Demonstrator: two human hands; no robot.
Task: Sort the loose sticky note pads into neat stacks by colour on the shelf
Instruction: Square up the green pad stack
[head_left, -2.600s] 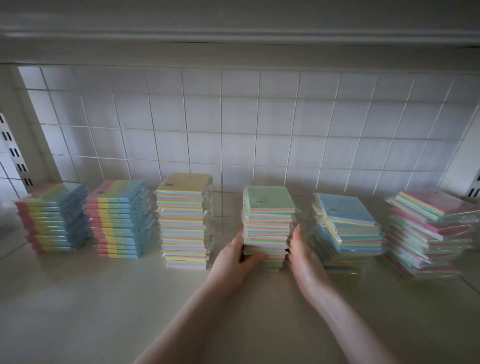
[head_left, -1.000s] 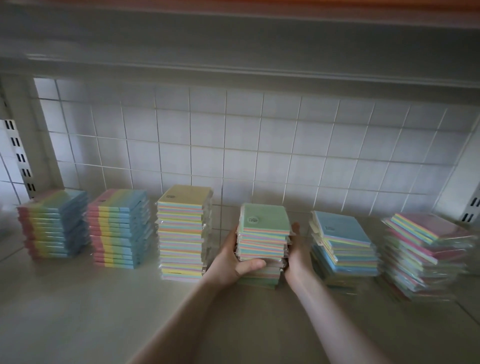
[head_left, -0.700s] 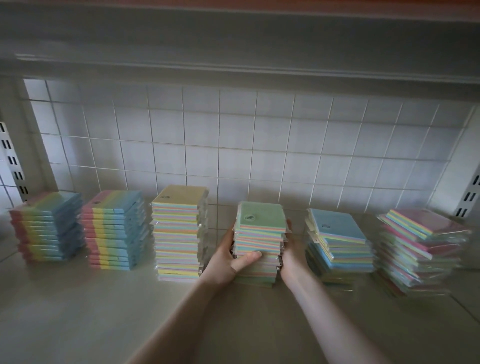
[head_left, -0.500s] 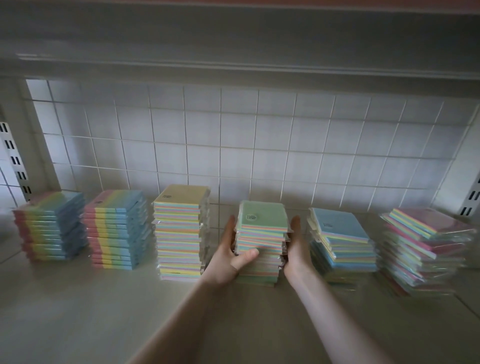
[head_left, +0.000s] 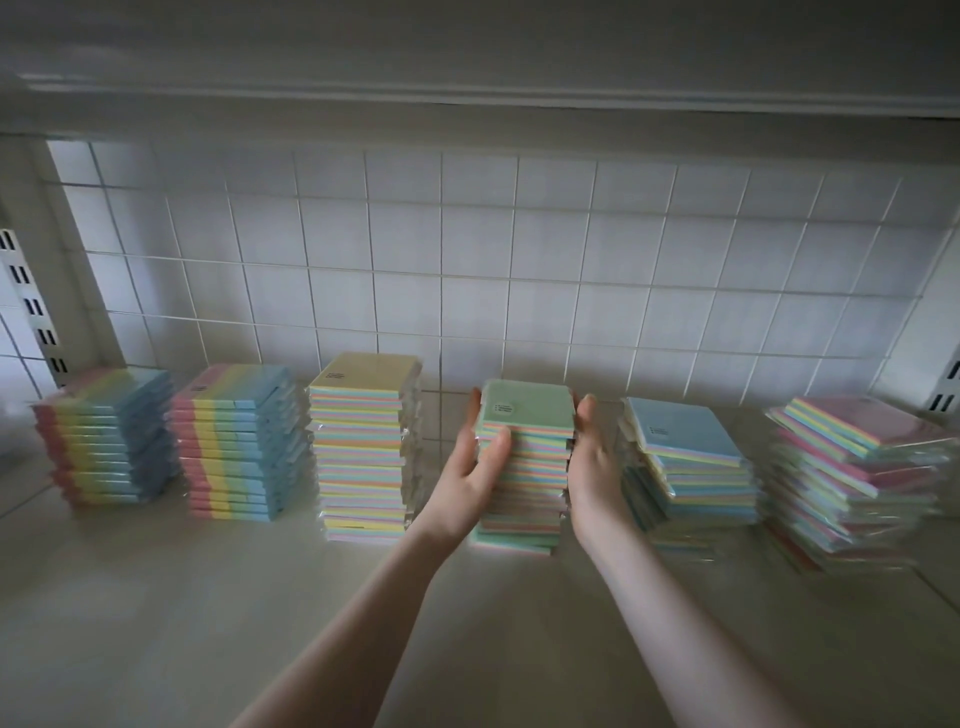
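Note:
Six stacks of sticky note pads stand in a row on the pale shelf (head_left: 208, 597). The green-topped stack (head_left: 527, 415) is in the middle. My left hand (head_left: 467, 467) presses its left side with straight fingers, the thumb lying across its front. On the stack's right side my right hand (head_left: 592, 457) presses with straight fingers. To the left are a neat yellow-topped stack (head_left: 363, 447) and two neat rainbow-edged blue stacks (head_left: 239, 447) (head_left: 104, 441). On the right the blue-topped stack (head_left: 685, 457) and the pink-topped stack (head_left: 857, 467) are uneven, their pads skewed in clear wrappers.
A white tiled wall (head_left: 467, 260) closes the back of the shelf. Another shelf's underside (head_left: 467, 62) hangs overhead. Slotted metal uprights stand at the left (head_left: 31, 301) and right (head_left: 945, 384) ends. Bare shelf surface lies in front of the stacks.
Both hands moved up from the lower part of the green-topped stack to its upper half. Their fingers straightened from a tighter hold to flat pressure on the sides.

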